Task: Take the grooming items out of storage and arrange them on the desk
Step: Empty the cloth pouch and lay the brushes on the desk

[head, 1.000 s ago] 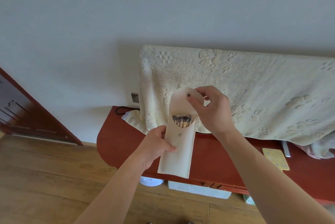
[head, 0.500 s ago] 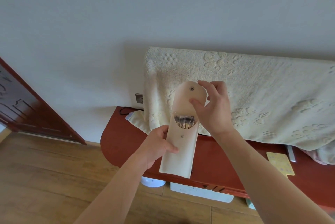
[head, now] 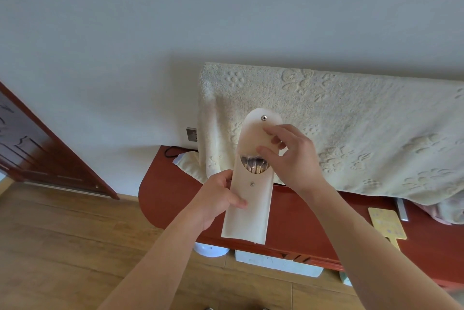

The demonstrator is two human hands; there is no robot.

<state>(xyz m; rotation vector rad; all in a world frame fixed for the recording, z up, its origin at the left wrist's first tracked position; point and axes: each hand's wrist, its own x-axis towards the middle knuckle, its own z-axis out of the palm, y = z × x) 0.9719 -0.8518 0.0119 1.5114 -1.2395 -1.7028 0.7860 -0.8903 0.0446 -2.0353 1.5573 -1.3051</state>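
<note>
Pinching the lifted flap of the cream pouch (head: 247, 219) are the right hand (head: 293, 161) fingers (head: 270, 131). Left hand (head: 217, 199) fingers curl round its left edge, thumb on the front, so it's held upright in the air over the red surface (head: 175, 196). Brushes (head: 253, 166) peek out of the mouth, fluffy towel (head: 351, 133) draped behind.

The pouch (head: 247, 214) looks smooth and soft, not shiny, maybe fake leather. Its round snap (head: 264, 118) is shiny metal. The brushes (head: 254, 165) inside have shiny gold bits. The desk (head: 173, 196) is smooth, glossy red wood. The blanket (head: 364, 133) is fluffy cloth with bumpy flower shapes. The floor (head: 62, 247) is smooth wood. The wall (head: 150, 20) is flat and dull.
</note>
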